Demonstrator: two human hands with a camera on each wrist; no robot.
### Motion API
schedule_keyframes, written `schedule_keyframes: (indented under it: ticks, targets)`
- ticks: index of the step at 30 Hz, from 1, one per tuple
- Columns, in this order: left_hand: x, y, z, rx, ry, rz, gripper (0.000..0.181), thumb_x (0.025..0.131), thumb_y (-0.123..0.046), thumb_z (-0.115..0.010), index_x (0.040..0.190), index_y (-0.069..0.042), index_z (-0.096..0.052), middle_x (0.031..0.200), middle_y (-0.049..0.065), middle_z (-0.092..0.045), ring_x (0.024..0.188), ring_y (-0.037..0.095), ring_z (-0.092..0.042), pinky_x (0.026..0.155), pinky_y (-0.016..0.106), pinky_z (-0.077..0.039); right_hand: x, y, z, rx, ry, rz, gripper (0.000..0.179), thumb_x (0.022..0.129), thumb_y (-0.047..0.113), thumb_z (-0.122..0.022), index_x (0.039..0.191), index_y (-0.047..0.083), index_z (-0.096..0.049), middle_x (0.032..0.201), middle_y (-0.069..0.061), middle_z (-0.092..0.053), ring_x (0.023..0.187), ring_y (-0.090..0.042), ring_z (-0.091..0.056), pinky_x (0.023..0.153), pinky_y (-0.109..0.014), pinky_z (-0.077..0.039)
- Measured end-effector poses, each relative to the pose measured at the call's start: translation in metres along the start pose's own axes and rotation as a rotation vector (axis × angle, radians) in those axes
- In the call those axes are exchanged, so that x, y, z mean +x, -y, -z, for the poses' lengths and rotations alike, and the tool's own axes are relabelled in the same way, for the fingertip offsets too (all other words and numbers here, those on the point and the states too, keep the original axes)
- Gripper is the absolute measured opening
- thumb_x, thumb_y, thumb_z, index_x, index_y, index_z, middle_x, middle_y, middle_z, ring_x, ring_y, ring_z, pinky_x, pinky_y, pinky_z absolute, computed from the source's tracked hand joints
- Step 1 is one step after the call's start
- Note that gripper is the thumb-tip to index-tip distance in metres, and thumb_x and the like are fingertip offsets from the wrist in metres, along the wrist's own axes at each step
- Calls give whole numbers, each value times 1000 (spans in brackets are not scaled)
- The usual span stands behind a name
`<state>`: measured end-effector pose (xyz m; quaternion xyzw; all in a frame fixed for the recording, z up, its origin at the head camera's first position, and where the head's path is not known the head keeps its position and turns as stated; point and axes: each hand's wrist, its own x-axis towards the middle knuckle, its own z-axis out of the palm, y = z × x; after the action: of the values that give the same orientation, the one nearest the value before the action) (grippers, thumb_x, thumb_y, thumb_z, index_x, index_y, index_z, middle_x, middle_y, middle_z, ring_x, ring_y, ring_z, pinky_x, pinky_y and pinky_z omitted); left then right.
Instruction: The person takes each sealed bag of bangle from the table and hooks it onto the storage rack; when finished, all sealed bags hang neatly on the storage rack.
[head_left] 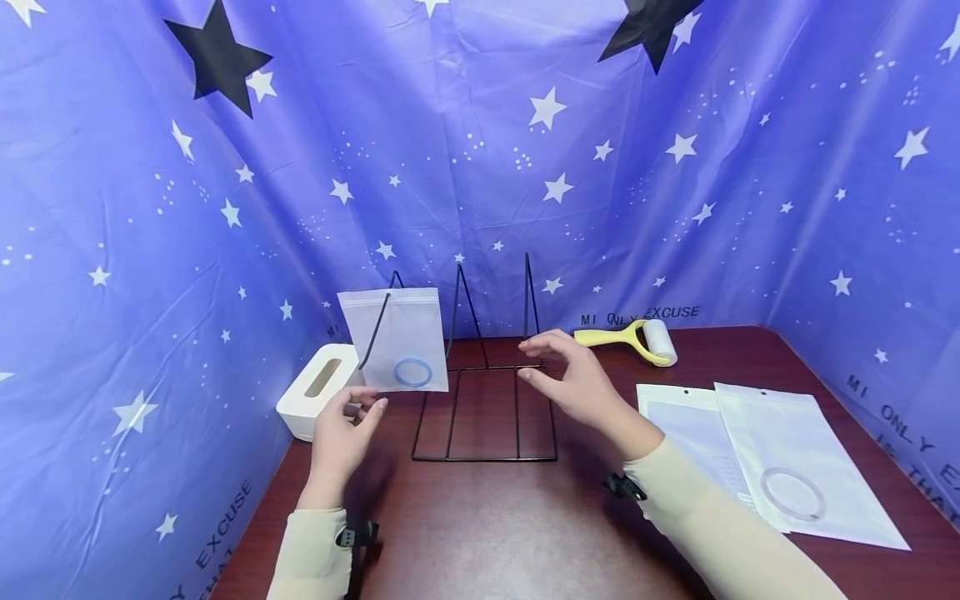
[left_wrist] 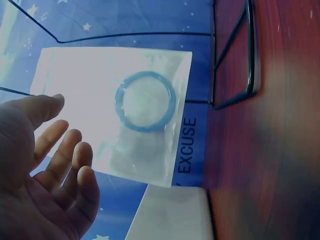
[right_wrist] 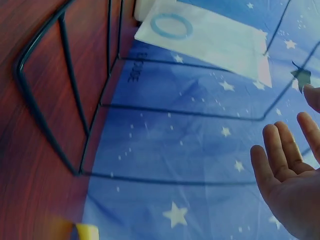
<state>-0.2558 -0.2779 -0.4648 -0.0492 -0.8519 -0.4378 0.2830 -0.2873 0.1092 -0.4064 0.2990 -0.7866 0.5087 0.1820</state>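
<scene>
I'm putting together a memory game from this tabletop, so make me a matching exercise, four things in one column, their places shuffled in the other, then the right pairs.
Things
1. Blue ring
2. Roller
3. White box
4. Pale ring

Places
A. In the bag lying flat on the right of the table
B. In the bag at the rack's left end
C. Right of the rack, towards the back
D. At the table's left edge

Right pairs: 1-B, 2-C, 3-D, 4-A.

Smooth plastic bag (head_left: pixel 411 337), metal rack (head_left: pixel 486 367)
</scene>
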Motion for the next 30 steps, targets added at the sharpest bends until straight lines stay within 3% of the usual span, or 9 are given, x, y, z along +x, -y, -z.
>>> schedule_keyframes:
  ticks: [5,10,15,23,30]
  targets:
    - [-8,1,-7,-70,90,-41,24,91,-17,-84,110,-6,-74,92,-2,-71,79,16,-65,71,32,-54,-13,2,24,-85,-72,32,33,90,16,-85,121,19,-73,119,5,-70,114,-16,-65,100,-39,-50]
    - [-16,7,-10,-116,145,-51,22,89,-12,-85,109,-9,-75,93,-2,-70,81,14,-65,70,26,-53,-27,8,44,-179,-104,74,38,87,14,-88,121,21,-74,126,4,-68,124,-17,-60,106,-24,-41]
    - [-19,14,-15,-127,182,-65,20,91,-16,-85,108,-14,-74,94,-3,-71,83,14,-65,71,27,-54,-34,15,63,-195,-144,126,42,84,8,-89,121,19,-74,128,-2,-69,125,-19,-59,109,-22,-38]
    - [-25,21,-19,-69,308,-54,28,90,-17,-86,115,-15,-72,103,7,-73,86,13,-68,75,35,-58,-36,18,98,-237,-280,150,48,75,-8,-90,119,7,-76,120,-7,-72,118,-9,-59,102,-16,-39]
    - [-28,28,-23,11,361,3,37,88,-22,-87,120,-10,-72,111,6,-71,91,15,-68,82,38,-57,-40,52,128,-271,-384,121,42,75,-18,-83,115,-8,-73,114,-22,-70,116,4,-57,102,-15,-38]
